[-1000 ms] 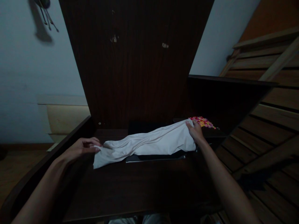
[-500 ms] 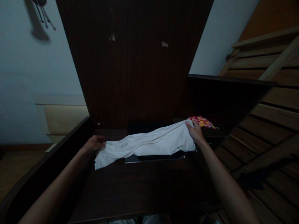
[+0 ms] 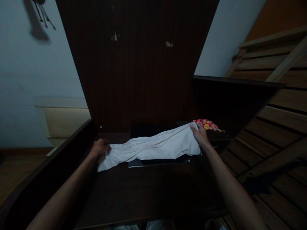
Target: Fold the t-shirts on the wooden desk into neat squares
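Pinching white cloth (image 3: 155,148) near back edge of surface (image 3: 129,191) — right hand (image 3: 199,134); left hand (image 3: 101,147) unclear — uneven tug could wrinkle.

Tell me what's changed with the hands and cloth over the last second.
The left hand moved right along the cloth, leaving the edge it pinched at the left end; its fingers now touch the far edge, though it is too dim to tell whether they grip. The right hand stayed clasped on the right end; the flowers stayed put.
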